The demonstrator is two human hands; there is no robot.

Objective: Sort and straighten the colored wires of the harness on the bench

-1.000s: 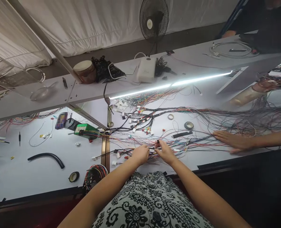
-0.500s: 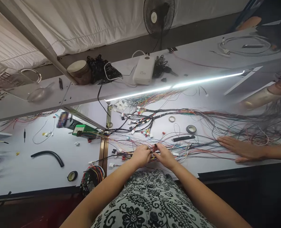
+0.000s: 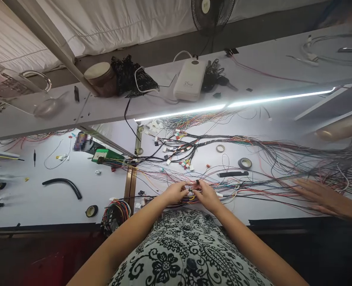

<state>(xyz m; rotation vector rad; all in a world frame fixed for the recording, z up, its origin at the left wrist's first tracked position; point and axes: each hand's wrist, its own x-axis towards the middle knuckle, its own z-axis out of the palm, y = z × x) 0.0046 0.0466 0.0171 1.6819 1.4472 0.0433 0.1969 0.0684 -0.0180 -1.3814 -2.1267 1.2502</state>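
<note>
My left hand (image 3: pixel 176 193) is closed in a pinch over a bundle of thin coloured wires (image 3: pixel 253 184) that runs across the table to the right. Close beside it, my right hand (image 3: pixel 207 197) pinches the same wires, fingertips nearly meeting the left ones. A small dark band (image 3: pixel 197 182) shows at a right fingertip; whether it is tape or a ring I cannot tell. Between the fingertips the wires are small and partly hidden. White connectors (image 3: pixel 138 205) lie left of my left hand, at the wire ends.
Another person's hand (image 3: pixel 324 198) rests over the wires at right. A second harness (image 3: pixel 190 147) lies behind, near a tape roll (image 3: pixel 245 163) and a black sleeve piece (image 3: pixel 233 174). Overhead, a shelf (image 3: pixel 110 111) carries a power bank (image 3: pixel 189 80). Coiled wires (image 3: pixel 115 216) hang at the front-left edge.
My hands stay together on the wires, with the fingers slightly shifted. The other person's hand has moved right along the wires and is blurred. The whole view has shifted a little.
</note>
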